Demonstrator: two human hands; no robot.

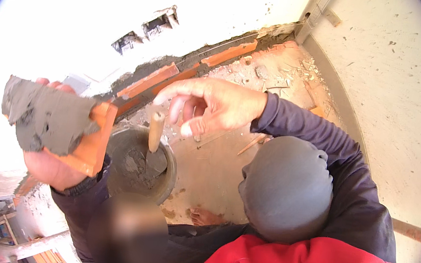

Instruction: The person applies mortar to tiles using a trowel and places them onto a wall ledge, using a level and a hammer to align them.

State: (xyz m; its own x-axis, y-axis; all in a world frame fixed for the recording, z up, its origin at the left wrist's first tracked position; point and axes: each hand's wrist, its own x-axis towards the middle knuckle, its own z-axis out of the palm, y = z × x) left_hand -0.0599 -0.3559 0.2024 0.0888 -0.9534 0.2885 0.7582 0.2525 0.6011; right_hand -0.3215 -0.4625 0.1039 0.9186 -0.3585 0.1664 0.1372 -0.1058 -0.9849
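1. From where I stand, the orange brick is up at the person's left side, beside the bucket, its visible face thickly coated with grey mortar.
2. The left hand clasps it, fingertips over the far edge and palm against the near one.
3. The brick looks stiff, fairly weighty and likely to chip at its corners; the mortar seems soft, wet and apt to slide if tipped.
4. Its bare long edges look the best grip, leaving the coated face untouched.
5. The right hand grasps nothing, its fingers loosely bent near the trowel; that wooden handle, standing out of the bucket, offers a dry, firm hold.
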